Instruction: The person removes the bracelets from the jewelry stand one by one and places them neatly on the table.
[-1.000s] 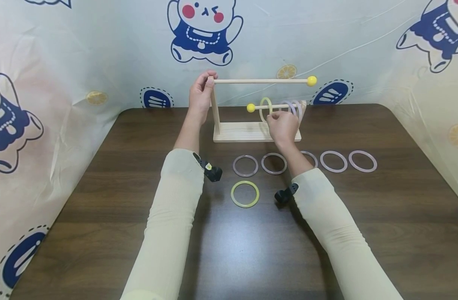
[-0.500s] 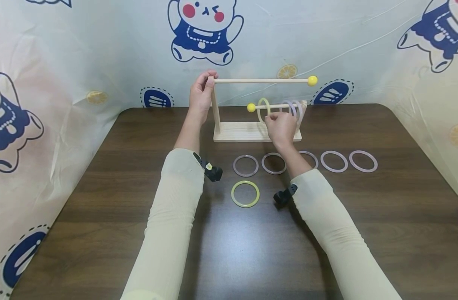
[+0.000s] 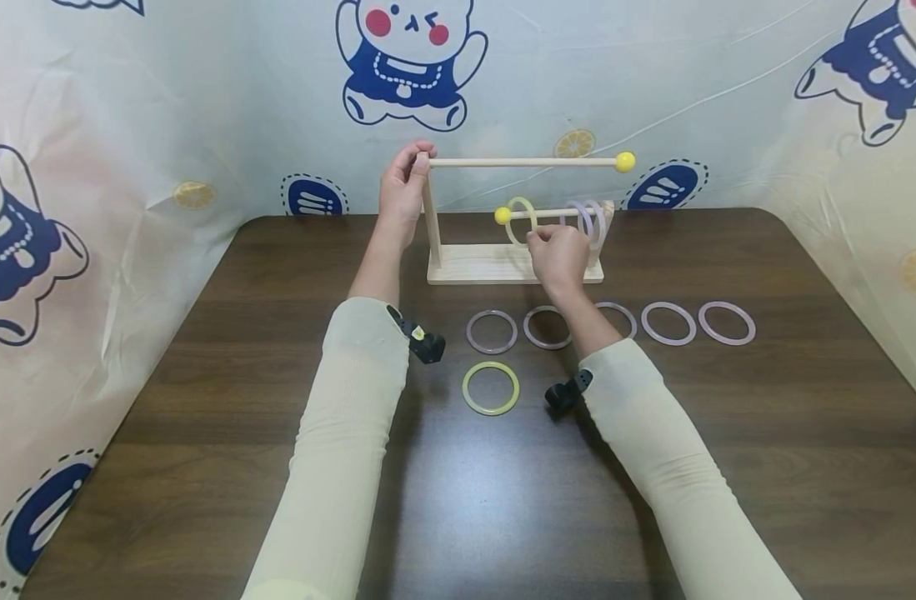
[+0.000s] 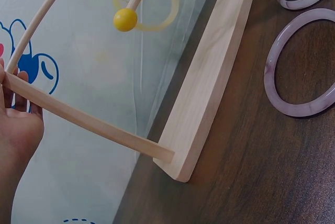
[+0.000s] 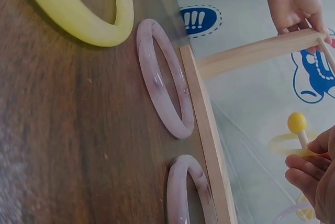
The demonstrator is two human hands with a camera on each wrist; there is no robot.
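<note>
Two hands of mine are busy at the wooden stand (image 3: 488, 266): my left hand (image 3: 402, 193) grips the top of its left post, and my right hand (image 3: 563, 257) pinches the pale yellow ring (image 3: 521, 201). That ring sits around the lower rod (image 3: 549, 213), near its yellow ball (image 3: 503, 216). The right wrist view shows what the head view hides, my thumb and fingers closing on the ring's edge; the left wrist view shows where the post meets the base. Farther along the rod, only the head view shows clearly the purple rings (image 3: 603, 218) hung near the right post. In front of the stand, the head view takes in five more rings in a row, one partly behind my arm, and a brighter yellow ring (image 3: 491, 364) nearer me. Up close, the right wrist view reveals dark streaks in one lilac ring (image 5: 149, 77) of that row.
</note>
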